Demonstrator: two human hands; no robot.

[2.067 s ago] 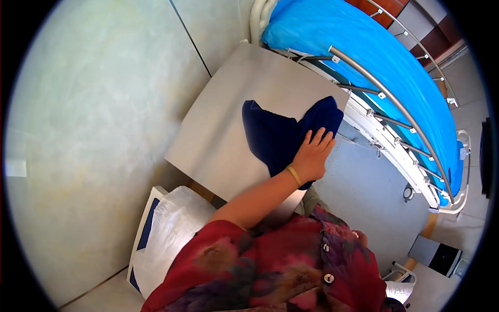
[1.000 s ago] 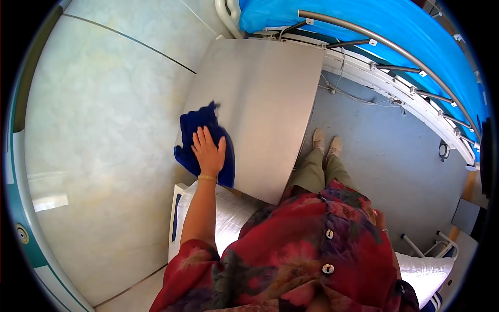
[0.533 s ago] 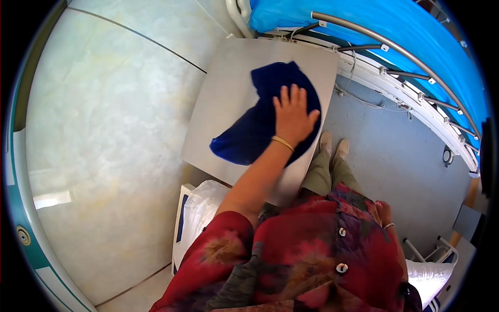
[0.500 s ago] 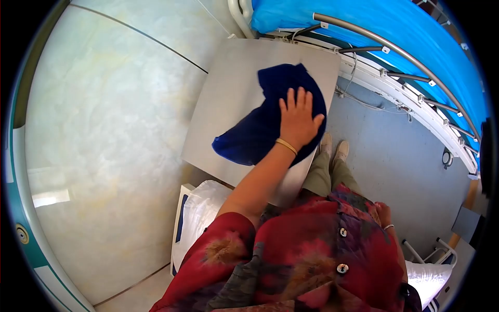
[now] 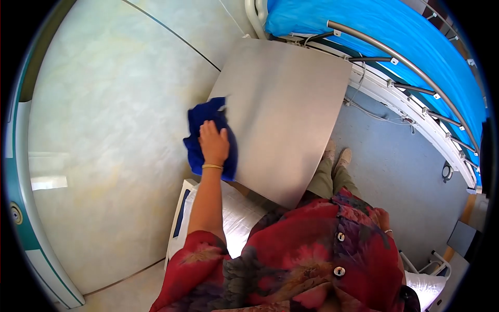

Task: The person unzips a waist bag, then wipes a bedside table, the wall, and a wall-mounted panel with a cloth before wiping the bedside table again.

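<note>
My left hand lies on top of a dark blue cloth, palm down, fingers stretched forward and thumb out to the side. The bunched cloth is at the left edge of a smooth beige tabletop, and part of it reaches past that edge against the pale wall panel. A yellow bracelet circles my left wrist. Low at my right side, close to the patterned red shirt, my right hand shows only in part. Its fingers are hidden from view.
A bed with a blue cover and a curved metal side rail stands at the upper right, with cables beneath. The marbled wall borders the tabletop. A chair with a white plastic-wrapped seat is below it. Another white cushion sits lower right.
My left hand has swept the blue cloth leftward, from the tabletop's middle and right side to its left edge. The cloth is now more bunched. My right hand stays at my side.
</note>
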